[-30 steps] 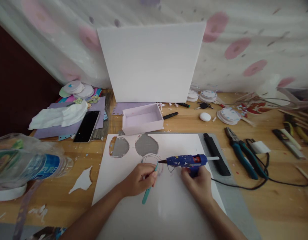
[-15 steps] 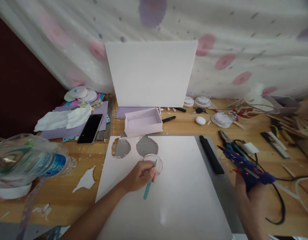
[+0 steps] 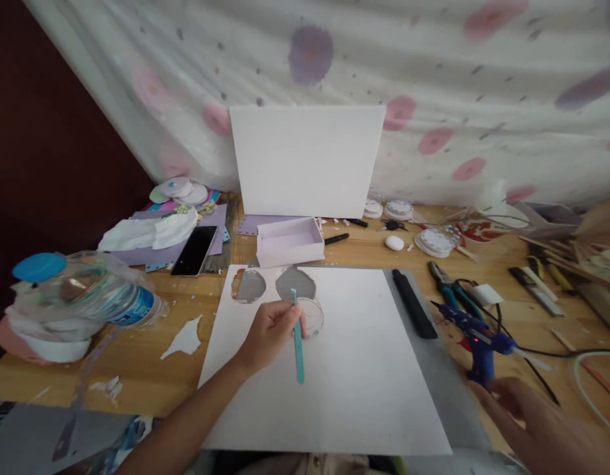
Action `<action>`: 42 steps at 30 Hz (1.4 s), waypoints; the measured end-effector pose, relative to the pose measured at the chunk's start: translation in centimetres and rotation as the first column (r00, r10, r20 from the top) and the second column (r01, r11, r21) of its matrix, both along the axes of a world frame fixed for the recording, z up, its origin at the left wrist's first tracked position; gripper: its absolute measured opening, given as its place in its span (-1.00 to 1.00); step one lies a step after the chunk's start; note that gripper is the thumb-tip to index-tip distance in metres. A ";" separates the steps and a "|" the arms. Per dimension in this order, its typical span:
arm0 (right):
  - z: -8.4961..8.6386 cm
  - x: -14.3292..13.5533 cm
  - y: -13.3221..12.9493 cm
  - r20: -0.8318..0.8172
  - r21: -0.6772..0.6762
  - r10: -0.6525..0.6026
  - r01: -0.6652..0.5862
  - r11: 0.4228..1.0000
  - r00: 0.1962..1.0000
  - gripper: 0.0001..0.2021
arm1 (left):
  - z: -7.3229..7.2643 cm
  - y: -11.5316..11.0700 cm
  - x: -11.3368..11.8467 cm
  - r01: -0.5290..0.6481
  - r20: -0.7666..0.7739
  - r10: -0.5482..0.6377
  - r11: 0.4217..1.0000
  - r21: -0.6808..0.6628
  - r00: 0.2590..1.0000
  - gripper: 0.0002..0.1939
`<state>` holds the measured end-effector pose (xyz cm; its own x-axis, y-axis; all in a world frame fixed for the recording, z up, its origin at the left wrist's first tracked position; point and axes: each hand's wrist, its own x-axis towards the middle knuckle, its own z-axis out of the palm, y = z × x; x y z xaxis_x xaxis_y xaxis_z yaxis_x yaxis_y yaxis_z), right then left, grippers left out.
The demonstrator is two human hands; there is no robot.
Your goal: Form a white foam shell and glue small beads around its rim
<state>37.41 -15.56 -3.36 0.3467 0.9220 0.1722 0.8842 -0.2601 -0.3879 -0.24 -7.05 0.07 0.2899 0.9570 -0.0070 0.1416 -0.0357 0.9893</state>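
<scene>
My left hand (image 3: pixel 272 333) pinches a slim teal tool (image 3: pixel 299 356), its narrow tip pointing away from me. It rests over a white board (image 3: pixel 368 369) that lies flat, beside a thin ring outline (image 3: pixel 317 316). Beyond that are two cut-out round holes, with a grey surface (image 3: pixel 295 284) showing through. At the right, my right hand (image 3: pixel 529 419) has its fingers loosely apart at the bottom of a blue hot glue gun's handle. The glue gun (image 3: pixel 483 343) stands with its nozzle toward the left and a small red light lit.
A pale open box (image 3: pixel 289 245) sits behind the board, before an upright white panel (image 3: pixel 307 161). On the left are a water bottle (image 3: pixel 136 307), a phone (image 3: pixel 194 251) and a white scrap (image 3: pixel 184 338). Pliers (image 3: pixel 446 284), a black stick-like item (image 3: pixel 413 303) and cables lie right.
My right hand has drawn down and right from its grip round the glue gun, now at its handle's base. My left hand has turned the teal tool more upright in view. The view has shifted.
</scene>
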 end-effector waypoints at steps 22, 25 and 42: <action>-2.3 -17.2 6.9 -0.613 0.635 0.684 -0.268 0.724 0.395 -0.81 | 0.6 2.4 -0.9 0.323 -0.471 -0.035 0.773 0.546 0.881 -0.82; -3.5 -17.3 6.6 -0.735 0.563 0.623 -0.272 0.781 0.269 -0.80 | -1.1 3.4 -1.5 0.453 -0.555 -0.140 0.751 0.480 0.820 -0.24; -4.2 -17.4 6.7 -0.737 0.466 0.624 -0.472 0.748 0.261 -0.82 | -5.4 3.3 -1.3 0.386 -0.526 -0.178 0.866 0.318 0.832 -0.15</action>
<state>19.98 -8.82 -7.53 -0.2001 0.9451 0.2584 0.0272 0.2689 -0.9628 -1.50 -3.71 -5.38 0.6079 0.7803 0.1465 0.4986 -0.5188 0.6944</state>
